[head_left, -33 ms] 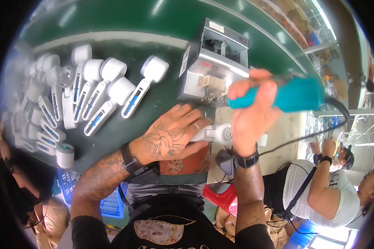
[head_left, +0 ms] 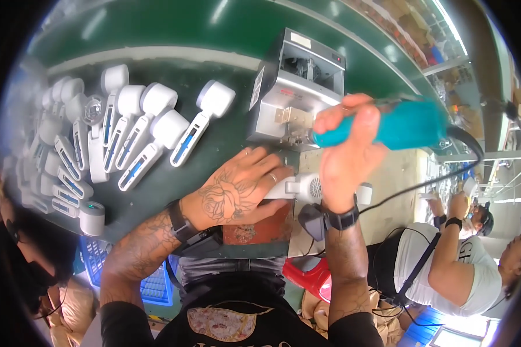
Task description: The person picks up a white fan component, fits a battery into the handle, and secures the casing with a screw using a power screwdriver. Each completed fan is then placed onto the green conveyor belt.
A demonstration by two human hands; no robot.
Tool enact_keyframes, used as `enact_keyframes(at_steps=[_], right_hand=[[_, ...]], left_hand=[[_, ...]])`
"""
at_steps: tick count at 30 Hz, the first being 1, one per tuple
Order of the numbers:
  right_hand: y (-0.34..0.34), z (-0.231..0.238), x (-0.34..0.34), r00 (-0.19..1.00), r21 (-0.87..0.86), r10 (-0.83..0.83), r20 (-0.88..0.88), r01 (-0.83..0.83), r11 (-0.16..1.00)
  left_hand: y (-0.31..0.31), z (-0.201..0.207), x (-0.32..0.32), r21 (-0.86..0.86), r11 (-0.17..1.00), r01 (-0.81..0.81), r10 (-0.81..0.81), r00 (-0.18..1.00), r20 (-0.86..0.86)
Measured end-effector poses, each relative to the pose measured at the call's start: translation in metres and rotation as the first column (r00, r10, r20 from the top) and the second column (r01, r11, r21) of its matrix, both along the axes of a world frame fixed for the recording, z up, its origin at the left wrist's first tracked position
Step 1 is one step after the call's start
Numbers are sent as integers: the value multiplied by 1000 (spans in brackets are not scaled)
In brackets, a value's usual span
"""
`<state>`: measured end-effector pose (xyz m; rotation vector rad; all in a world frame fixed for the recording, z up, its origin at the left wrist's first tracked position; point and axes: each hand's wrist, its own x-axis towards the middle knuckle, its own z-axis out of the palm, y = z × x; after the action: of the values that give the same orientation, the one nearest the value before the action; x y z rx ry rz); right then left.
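Note:
My left hand is closed on the handle of a white handheld fan, which lies on the bench with its round grille to the right. In my right hand is a teal electric screwdriver, gripped near its front end and held roughly level. Its tip side points left, close to the front of a grey metal screw feeder. Whether the tip touches the feeder cannot be seen. A black cord runs from the tool's back end.
Many white handheld fans lie in rows on the left of the dark green bench. A small white cylinder stands near them. A blue crate and a red stool are below. Another person works at right.
My right hand and the electric screwdriver have shifted slightly left, toward the front of the screw feeder. My left hand stays on the handheld fan.

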<state>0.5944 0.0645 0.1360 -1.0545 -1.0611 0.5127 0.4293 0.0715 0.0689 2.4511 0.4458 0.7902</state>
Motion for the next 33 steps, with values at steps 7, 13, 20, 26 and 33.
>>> enact_keyframes(at_steps=[7,13,20,26,33], right_hand=[[7,-11,-2,998,14,42,55,-42,999],[-34,-1,-3,995,-111,71,-65,-78,991],[-81,0,-5,998,-144,49,42,-43,989],[-81,-10,-2,999,-138,37,16,-34,990],[-78,-31,7,934,51,238,-266,-233,971]], left_hand=[[-2,-1,1,16,999,50,-49,998,-34],[4,-6,-2,35,999,14,-13,999,-30],[2,0,0,5,999,35,-34,993,-110],[0,2,0,-16,999,36,-38,995,-96],[1,0,2,-14,1000,28,-29,995,-99]])
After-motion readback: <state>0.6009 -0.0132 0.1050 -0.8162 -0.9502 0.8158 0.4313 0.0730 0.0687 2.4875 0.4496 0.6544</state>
